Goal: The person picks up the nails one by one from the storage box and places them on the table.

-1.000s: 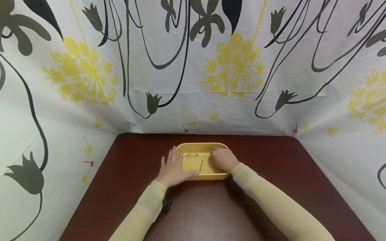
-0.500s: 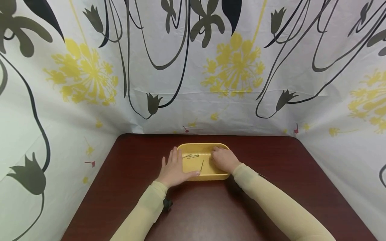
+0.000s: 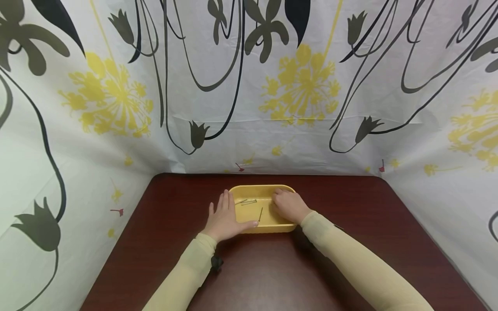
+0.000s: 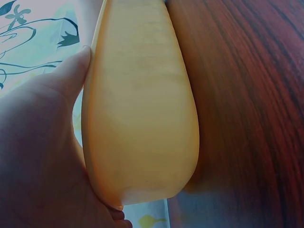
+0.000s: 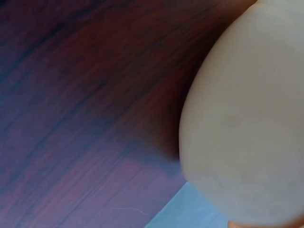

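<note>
A yellow tray (image 3: 268, 229) stands on the dark red table, with several thin nails (image 3: 249, 201) at its left part and one more nail (image 3: 260, 214) near the front wall. The left hand (image 3: 224, 219) lies with spread, straight fingers over the tray's left end, its thumb on the front rim. In the left wrist view that hand (image 4: 45, 123) rests against the rim of the tray (image 4: 142, 104). The right hand (image 3: 289, 206) reaches into the tray's right end with curled fingers; their tips are hidden, so what they hold cannot be told. The right wrist view shows the tray's outer wall (image 5: 242, 114).
The dark red table (image 3: 256, 276) extends around the tray on all sides. Patterned white cloth (image 3: 249, 103) hangs behind the table and at both sides. A small dark object (image 3: 216, 263) is at the left wrist.
</note>
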The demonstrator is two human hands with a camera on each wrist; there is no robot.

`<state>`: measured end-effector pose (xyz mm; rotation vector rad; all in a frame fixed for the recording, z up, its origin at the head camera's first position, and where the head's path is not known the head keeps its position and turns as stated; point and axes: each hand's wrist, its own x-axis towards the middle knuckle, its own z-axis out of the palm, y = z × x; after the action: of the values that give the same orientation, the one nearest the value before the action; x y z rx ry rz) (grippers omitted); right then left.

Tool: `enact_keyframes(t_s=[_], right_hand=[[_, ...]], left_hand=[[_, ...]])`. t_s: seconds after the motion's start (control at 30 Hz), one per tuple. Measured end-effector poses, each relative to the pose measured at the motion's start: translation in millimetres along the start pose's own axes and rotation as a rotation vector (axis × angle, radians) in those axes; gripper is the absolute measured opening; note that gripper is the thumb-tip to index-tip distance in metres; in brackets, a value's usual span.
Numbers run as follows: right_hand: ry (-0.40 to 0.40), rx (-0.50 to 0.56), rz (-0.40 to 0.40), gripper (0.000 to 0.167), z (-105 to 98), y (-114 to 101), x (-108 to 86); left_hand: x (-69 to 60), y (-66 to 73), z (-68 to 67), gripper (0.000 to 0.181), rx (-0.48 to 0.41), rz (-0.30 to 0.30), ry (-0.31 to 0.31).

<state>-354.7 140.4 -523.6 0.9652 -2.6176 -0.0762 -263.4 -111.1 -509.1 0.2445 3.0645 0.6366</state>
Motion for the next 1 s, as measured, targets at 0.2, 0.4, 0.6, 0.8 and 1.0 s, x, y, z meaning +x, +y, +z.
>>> enact_keyframes(t_s=[0.2, 0.4, 0.6, 0.8, 1.0], right_hand=[[0.019, 0.031, -0.018, 0.021, -5, -3, 1.1], [0.04, 0.045, -0.061, 0.018, -14, -7, -0.1], [0.024, 0.004, -0.105, 0.01, -24, -8, -3.9], [0.028, -0.02, -0.132, 0.008, -30, -4, -11.2], [0.039, -0.023, -0.133, 0.011, -37, 1, -19.3]], left_hand=[[-0.3, 0.4, -0.9, 0.138, -0.003, -0.002, -0.005], [-1.2, 1.5, -1.1, 0.136, -0.013, 0.008, -0.001], [-0.8, 2.2, -1.5, 0.137, -0.021, 0.001, -0.002], [1.2, 0.7, 0.4, 0.135, -0.038, -0.001, 0.003], [0.1, 1.1, -1.1, 0.136, -0.037, -0.007, -0.005]])
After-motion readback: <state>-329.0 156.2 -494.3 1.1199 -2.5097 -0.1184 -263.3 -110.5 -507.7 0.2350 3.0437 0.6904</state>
